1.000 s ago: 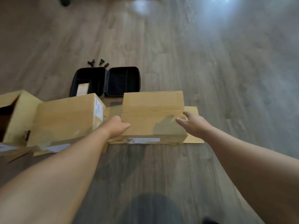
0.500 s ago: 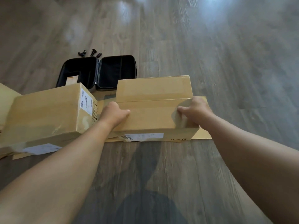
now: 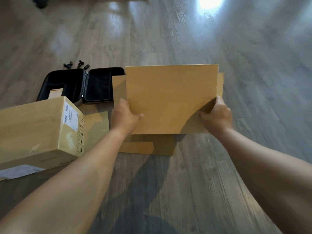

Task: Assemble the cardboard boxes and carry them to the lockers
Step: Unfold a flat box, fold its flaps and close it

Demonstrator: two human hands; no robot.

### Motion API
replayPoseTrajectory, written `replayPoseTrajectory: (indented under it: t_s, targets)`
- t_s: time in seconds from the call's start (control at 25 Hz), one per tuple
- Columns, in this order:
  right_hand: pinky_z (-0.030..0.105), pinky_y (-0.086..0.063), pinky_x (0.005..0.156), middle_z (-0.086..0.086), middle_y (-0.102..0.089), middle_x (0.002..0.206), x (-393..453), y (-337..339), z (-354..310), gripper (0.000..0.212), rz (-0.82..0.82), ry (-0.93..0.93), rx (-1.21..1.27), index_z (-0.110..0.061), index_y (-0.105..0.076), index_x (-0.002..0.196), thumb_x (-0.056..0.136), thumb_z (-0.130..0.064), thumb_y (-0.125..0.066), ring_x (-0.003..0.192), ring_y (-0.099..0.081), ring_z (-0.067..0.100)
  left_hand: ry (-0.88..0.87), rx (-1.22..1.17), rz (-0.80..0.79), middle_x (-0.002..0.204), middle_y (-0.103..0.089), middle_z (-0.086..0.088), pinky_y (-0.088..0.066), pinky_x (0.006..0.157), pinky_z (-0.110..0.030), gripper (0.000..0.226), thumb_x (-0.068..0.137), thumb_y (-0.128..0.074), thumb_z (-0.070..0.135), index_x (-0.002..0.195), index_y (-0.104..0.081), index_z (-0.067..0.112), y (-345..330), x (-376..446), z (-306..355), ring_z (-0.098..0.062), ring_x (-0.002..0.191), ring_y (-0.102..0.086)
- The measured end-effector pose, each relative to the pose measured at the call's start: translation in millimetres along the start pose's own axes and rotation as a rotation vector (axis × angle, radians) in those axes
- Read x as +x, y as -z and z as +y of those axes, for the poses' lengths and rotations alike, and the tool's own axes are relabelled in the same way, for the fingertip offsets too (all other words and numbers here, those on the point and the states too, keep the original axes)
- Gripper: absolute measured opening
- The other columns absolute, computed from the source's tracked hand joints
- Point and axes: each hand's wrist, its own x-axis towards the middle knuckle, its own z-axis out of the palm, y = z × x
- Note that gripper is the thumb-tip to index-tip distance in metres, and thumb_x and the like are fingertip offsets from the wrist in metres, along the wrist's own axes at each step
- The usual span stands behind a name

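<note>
Two forearms are reaching toward 12 o'clock. Left hand (image 3: 124,115) is gripping the cardboard box (image 3: 170,98) at its 9 o'clock edge, fingers curled round the panel; right hand (image 3: 217,115) is pinching the 3 o'clock edge. Box is hanging between them over the floor (image 3: 185,183), long axis running 9 to 3, both hands equally near.

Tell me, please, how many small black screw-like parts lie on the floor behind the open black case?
3 that I can tell: a left one, a middle one and a right one; the left blob may hide another.
</note>
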Motion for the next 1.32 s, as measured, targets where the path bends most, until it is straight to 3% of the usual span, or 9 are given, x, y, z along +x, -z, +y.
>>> replayPoseTrajectory:
  t_s: [0.16, 0.36, 0.48, 0.6, 0.72, 0.88, 1.08, 1.2, 1.32]
  targets:
    - [0.039, -0.044, 0.074, 0.017, -0.064, 0.114, -8.3, -1.4, 19.3, 0.053, 0.055, -0.090, -0.021, -0.007, -0.050, 0.123, 0.089, -0.041, -0.072, 0.101, -0.060, 0.039, 0.003, -0.090, -0.100, 0.094, -0.061, 0.000, -0.051, 0.069, -0.035, 0.035, 0.085, -0.076, 0.039, 0.098, -0.054, 0.015, -10.7, -8.2, -1.6, -0.020, 0.088, -0.060]
    - [0.035, -0.041, 0.074, 0.004, -0.062, 0.106, -8.0, 12.1, 25.9, 0.052, -0.020, -0.081, 0.105, -0.014, -0.055, 0.119, 0.089, -0.056, -0.067, 0.096, -0.058, 0.029, 0.064, -0.266, -0.262, 0.120, -0.065, 0.009, -0.053, 0.095, -0.049, 0.053, 0.081, -0.068, 0.060, 0.124, -0.059, 0.029, 7.0, -5.7, 7.3, -0.020, 0.110, -0.061]
    - [0.034, -0.044, 0.076, -0.003, -0.066, 0.102, -3.7, 23.0, 21.3, 0.050, 0.022, 0.006, 0.221, -0.020, -0.062, 0.120, 0.094, -0.062, -0.055, 0.093, -0.060, 0.023, 0.118, -0.372, -0.186, 0.106, -0.071, 0.006, -0.054, 0.092, -0.053, 0.068, 0.068, -0.060, 0.085, 0.104, -0.069, 0.028, 16.6, 1.8, 18.2, -0.023, 0.102, -0.065]
    - [0.034, -0.043, 0.065, 0.000, -0.068, 0.080, 2.0, 30.8, 10.4, 0.059, 0.093, 0.000, 0.256, -0.013, -0.068, 0.088, 0.095, -0.068, -0.049, 0.076, -0.062, 0.022, 0.194, -0.381, -0.122, 0.095, -0.073, -0.005, -0.056, 0.086, -0.054, 0.089, 0.061, -0.047, 0.097, 0.094, -0.070, 0.017, 18.0, 7.3, 28.0, -0.028, 0.092, -0.068]
    - [0.036, -0.043, 0.056, 0.005, -0.060, 0.062, 10.1, 38.4, 3.5, 0.068, 0.136, -0.091, 0.242, -0.009, -0.055, 0.061, 0.090, -0.071, -0.054, 0.065, -0.059, 0.025, 0.197, -0.351, -0.041, 0.091, -0.069, -0.012, -0.057, 0.083, -0.054, 0.081, 0.076, -0.045, 0.082, 0.089, -0.068, 0.006, 19.8, 6.5, 33.9, -0.031, 0.088, -0.066]
    - [0.050, -0.061, 0.068, -0.001, -0.069, 0.072, 20.0, 46.7, 6.8, 0.043, 0.055, -0.077, 0.310, -0.019, -0.072, 0.078, 0.081, -0.061, -0.064, 0.076, -0.069, 0.026, 0.137, -0.356, -0.059, 0.083, -0.067, -0.016, -0.054, 0.086, -0.055, 0.075, 0.075, -0.051, 0.066, 0.093, -0.066, -0.006, 22.3, 8.6, 37.2, -0.040, 0.092, -0.065]
    - [0.040, -0.060, 0.075, -0.011, -0.072, 0.081, 7.6, 49.4, 27.5, 0.013, 0.047, 0.070, 0.363, -0.027, -0.075, 0.094, 0.085, -0.037, -0.073, 0.083, -0.069, 0.017, 0.044, -0.261, -0.115, 0.085, -0.069, -0.018, -0.057, 0.077, -0.045, 0.068, 0.066, -0.062, 0.058, 0.089, -0.067, -0.005, 16.1, 10.3, 31.8, -0.034, 0.080, -0.068]
    - [0.039, -0.059, 0.077, -0.007, -0.069, 0.089, 0.0, 43.7, 39.1, 0.030, 0.089, 0.187, 0.135, -0.019, -0.069, 0.116, 0.088, -0.027, -0.075, 0.082, -0.064, 0.018, -0.052, -0.155, -0.099, 0.092, -0.075, -0.001, -0.059, 0.083, -0.042, 0.025, 0.087, -0.072, 0.033, 0.099, -0.076, 0.012, 5.7, -0.3, 29.1, -0.022, 0.088, -0.070]
    - [0.031, -0.053, 0.078, -0.003, -0.065, 0.097, -11.2, 37.5, 42.1, 0.069, 0.107, 0.259, 0.075, -0.026, -0.042, 0.152, 0.090, -0.019, -0.074, 0.083, -0.060, 0.015, -0.107, -0.157, 0.006, 0.095, -0.074, 0.005, -0.057, 0.087, -0.036, 0.021, 0.085, -0.078, 0.023, 0.105, -0.077, 0.014, 0.8, -3.7, 23.8, -0.016, 0.094, -0.070]
